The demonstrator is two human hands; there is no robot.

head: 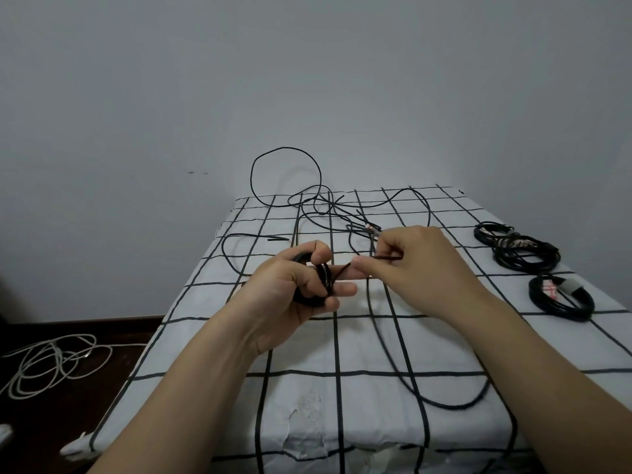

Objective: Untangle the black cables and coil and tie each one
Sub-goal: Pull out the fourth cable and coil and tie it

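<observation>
Head view: both hands (294,285) (410,265) on coiled black cable (309,297).

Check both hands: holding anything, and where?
Left hand clasps the coiled black cable around its loops; right hand pinches that cable's free end near its tip.

Dim flat light, soft shadows, wide-angle distortion

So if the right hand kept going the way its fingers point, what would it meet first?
Probably the left hand gripping the small black cable coil; the right hand points left at it, though depth is unclear.
</observation>
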